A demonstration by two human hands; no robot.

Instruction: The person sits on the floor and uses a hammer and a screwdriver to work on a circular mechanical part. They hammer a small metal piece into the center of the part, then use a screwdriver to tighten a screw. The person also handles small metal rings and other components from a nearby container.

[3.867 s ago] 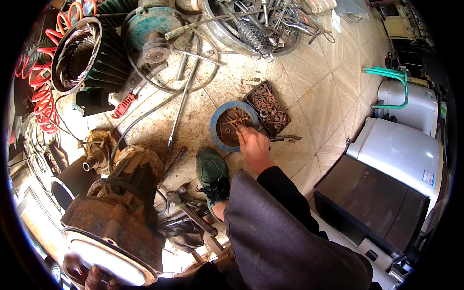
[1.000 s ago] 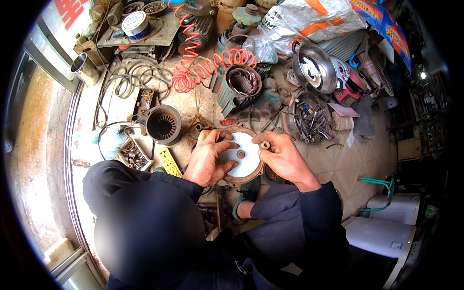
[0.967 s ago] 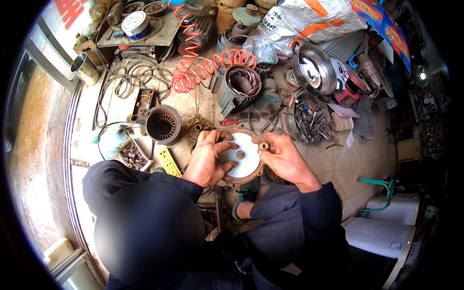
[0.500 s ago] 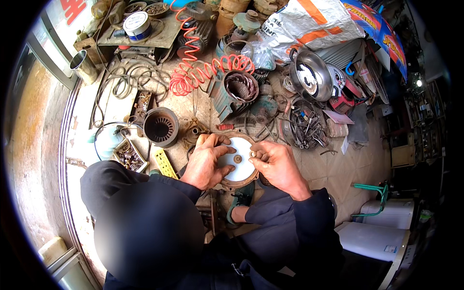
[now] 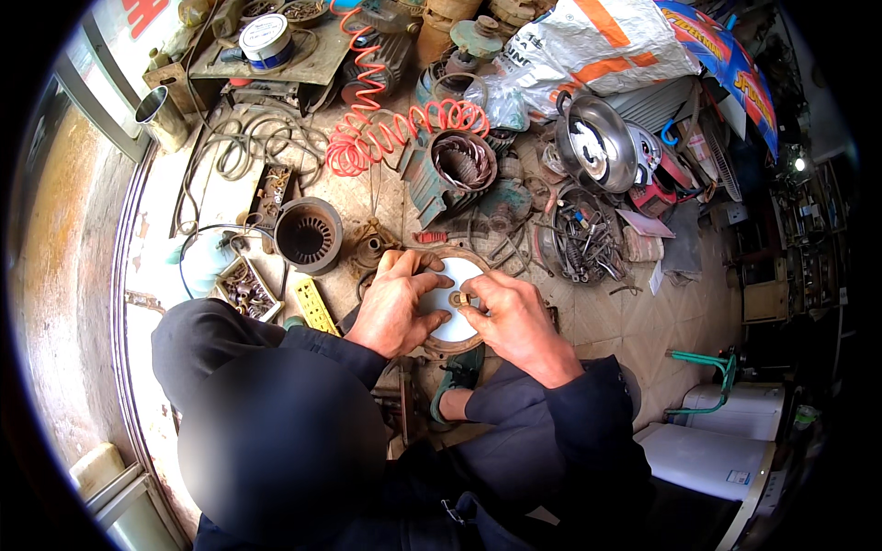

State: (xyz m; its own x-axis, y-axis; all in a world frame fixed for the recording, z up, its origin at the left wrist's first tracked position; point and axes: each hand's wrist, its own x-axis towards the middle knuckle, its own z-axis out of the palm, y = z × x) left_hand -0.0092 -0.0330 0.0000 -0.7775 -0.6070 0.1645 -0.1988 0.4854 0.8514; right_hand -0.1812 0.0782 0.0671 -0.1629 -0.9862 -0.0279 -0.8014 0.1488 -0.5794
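Note:
A white disc with a small metal centre lies inside a round rusty metal rim, low in front of me. My left hand grips the disc from the left, its thumb and fingers pressing on the white face. From the right, my right hand pinches a small metal nut between thumb and finger. That nut is at the disc's middle; whether it sits on anything there is hidden by my fingertips. My green shoe shows just below the rim.
Beyond my hands are a slotted motor stator, a green motor housing and a coiled red hose. A basin of tools stands right, below a steel pan. Left are a yellow power strip and a parts tray.
My right hand has moved left with the nut, from the disc's right edge to its middle. My left hand has stayed on the disc.

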